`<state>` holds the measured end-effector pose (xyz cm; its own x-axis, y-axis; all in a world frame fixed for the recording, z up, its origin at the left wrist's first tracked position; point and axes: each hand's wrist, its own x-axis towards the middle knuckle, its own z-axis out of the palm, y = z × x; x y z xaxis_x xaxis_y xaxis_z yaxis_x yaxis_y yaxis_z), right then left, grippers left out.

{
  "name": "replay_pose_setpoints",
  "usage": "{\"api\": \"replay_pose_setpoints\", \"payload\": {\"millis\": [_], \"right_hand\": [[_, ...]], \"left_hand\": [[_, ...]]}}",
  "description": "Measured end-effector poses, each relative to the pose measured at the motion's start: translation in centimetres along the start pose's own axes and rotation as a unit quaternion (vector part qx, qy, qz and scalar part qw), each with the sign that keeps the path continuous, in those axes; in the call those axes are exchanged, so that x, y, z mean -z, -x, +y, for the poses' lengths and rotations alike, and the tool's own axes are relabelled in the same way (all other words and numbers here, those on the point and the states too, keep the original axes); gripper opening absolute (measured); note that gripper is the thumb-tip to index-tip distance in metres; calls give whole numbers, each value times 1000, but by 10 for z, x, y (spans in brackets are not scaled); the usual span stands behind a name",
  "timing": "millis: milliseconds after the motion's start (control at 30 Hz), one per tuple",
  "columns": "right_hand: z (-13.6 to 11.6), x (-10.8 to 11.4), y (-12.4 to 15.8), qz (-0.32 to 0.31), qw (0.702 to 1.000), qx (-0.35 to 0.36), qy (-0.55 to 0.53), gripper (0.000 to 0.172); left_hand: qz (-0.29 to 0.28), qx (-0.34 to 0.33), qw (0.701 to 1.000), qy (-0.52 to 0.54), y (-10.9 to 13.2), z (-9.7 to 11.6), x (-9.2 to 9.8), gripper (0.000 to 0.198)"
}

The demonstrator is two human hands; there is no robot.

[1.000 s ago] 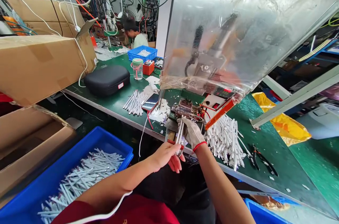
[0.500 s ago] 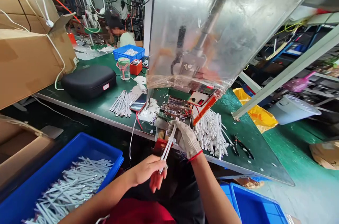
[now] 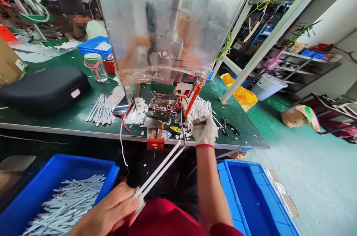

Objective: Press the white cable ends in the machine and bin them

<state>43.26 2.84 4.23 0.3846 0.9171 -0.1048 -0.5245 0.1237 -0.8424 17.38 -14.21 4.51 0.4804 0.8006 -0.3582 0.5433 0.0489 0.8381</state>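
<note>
Strips (image 3: 159,166), 2 of them, sit pinched in your left hand (image 3: 115,206), pointing far-right toward the white pile (image 3: 199,108); your gloved right hand (image 3: 205,130) is nearer, at its near edge, can't tell if it's holding any.

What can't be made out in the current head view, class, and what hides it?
In the head view:
- Right hand: fingertips, and anything they hold, hidden by its own gloved back.
- Two white strips: near ends hidden in the left hand, itself motion-blurred.
- Left blue bin: cut off by the left and bottom edges.
- Red display: too small to read.
</note>
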Motion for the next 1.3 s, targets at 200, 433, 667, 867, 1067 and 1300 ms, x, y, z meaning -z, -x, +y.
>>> {"api": "replay_pose_setpoints", "payload": {"millis": [200,433,667,867,1067,1300], "right_hand": [[-33,63,-4,-204,917,-37,341,43],[-31,74,36,-248,746,43,616,19],[-31,44,82,-252,832,38,493,20],[0,25,132,-391,813,-104,419,25],[-31,41,83,-295,886,-145,328,28],[-111,88,-96,-17,716,66,694,14]], "left_hand": [[-34,65,996,58,21,-32,16,61],[-75,25,988,130,-21,-46,0,55],[-2,11,1000,26,-33,-45,-19,48],[60,-27,992,-106,-49,-32,-27,43],[146,-63,981,-109,-33,-59,-23,43],[444,15,878,-176,-2,-124,56,41]]}}
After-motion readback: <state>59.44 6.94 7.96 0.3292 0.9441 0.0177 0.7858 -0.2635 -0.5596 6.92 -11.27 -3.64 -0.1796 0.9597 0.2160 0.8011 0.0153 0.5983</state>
